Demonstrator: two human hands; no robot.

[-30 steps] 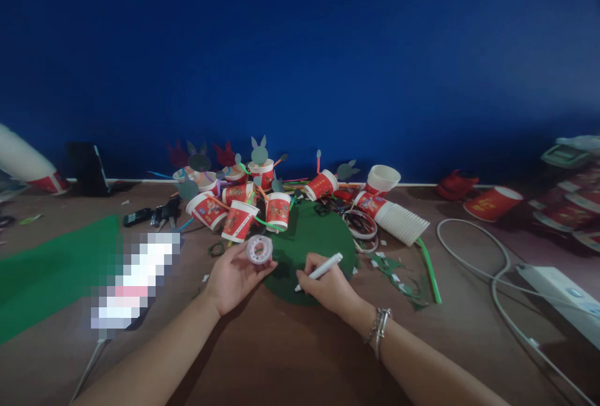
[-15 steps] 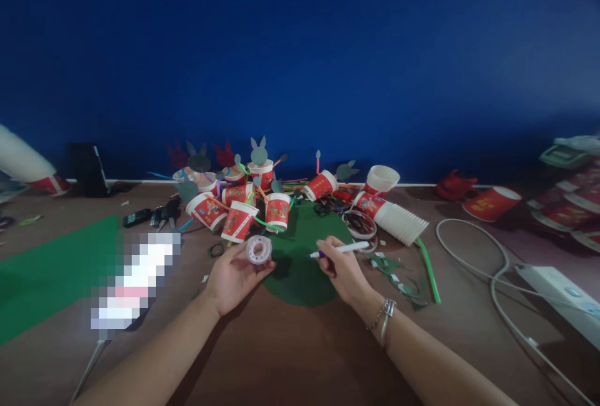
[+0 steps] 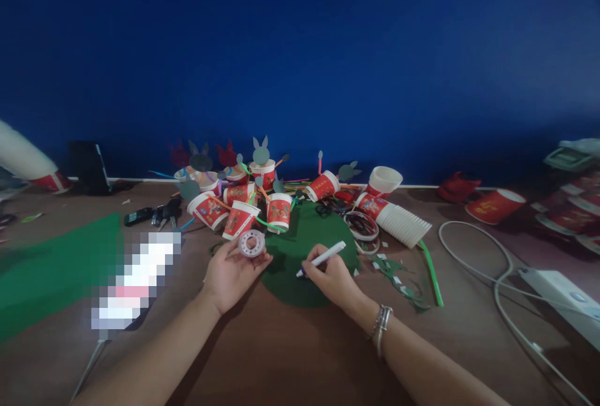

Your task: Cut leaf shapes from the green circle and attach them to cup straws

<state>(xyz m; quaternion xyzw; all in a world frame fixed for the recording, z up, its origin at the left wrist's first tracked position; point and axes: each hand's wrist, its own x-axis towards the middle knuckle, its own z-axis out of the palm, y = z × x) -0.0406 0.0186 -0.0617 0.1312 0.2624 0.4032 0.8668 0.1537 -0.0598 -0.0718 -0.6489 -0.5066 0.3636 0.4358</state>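
My left hand [image 3: 229, 275] holds a small clear tape roll [image 3: 252, 243] between thumb and fingers, just left of a dark green paper circle [image 3: 300, 250] lying on the brown table. My right hand [image 3: 330, 278] grips a white marker pen [image 3: 323, 258], its tip pointing down-left onto the green circle. A metal bracelet sits on my right wrist. Both hands are closed on what they hold.
Behind the circle stands a cluster of red paper cups [image 3: 239, 203] with straws and paper ears. A stack of white cups [image 3: 400, 222] lies on its side to the right, near tape rings [image 3: 360, 226]. A green sheet [image 3: 51, 265] lies left; white cables [image 3: 487, 268] and a power strip [image 3: 562, 297] right.
My right hand swung the pen up and right, then brought it back down-left onto the green circle. My left hand shifted the tape roll slightly left and up.
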